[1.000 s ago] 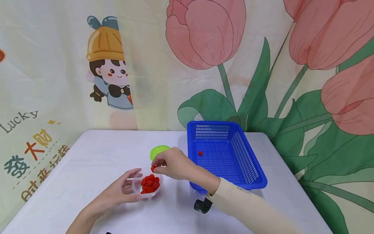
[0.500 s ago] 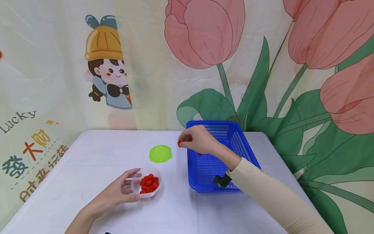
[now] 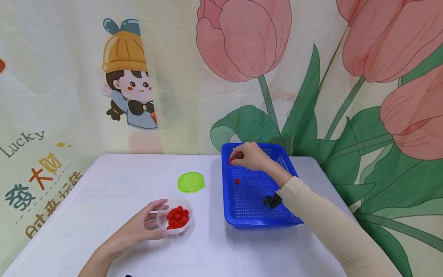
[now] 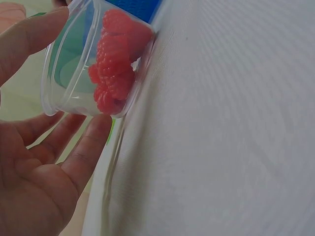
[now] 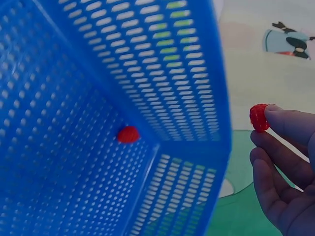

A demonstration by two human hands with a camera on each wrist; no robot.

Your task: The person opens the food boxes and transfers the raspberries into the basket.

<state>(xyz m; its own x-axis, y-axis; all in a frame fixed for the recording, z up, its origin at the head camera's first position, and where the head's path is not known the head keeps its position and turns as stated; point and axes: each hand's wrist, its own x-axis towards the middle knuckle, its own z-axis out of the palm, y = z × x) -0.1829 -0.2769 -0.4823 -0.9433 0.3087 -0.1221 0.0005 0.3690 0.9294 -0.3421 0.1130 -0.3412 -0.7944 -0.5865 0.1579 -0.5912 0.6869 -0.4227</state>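
My left hand (image 3: 143, 225) steadies a small clear plastic container (image 4: 74, 101), its thumb and fingers around the side. Several red raspberries (image 3: 177, 217) lie inside, seen through the wall in the left wrist view. My right hand (image 3: 254, 157) pinches one raspberry (image 5: 258, 118) between thumb and fingertips. It is over the far left part of a blue basket (image 3: 226, 200) in the head view, above rim level in the right wrist view. Another raspberry (image 3: 237, 181) rests on the basket floor near its left wall.
A flat green lid (image 3: 191, 182) lies on the white table (image 3: 131, 184) between container and basket. A patterned cloth (image 3: 180, 77) hangs behind the table. The black wrist camera (image 3: 272, 201) on my right arm overlaps the basket.
My right hand has carried the pinched raspberry from above the container, past the green lid, to over the basket's far left part. The left hand and container stay in place.
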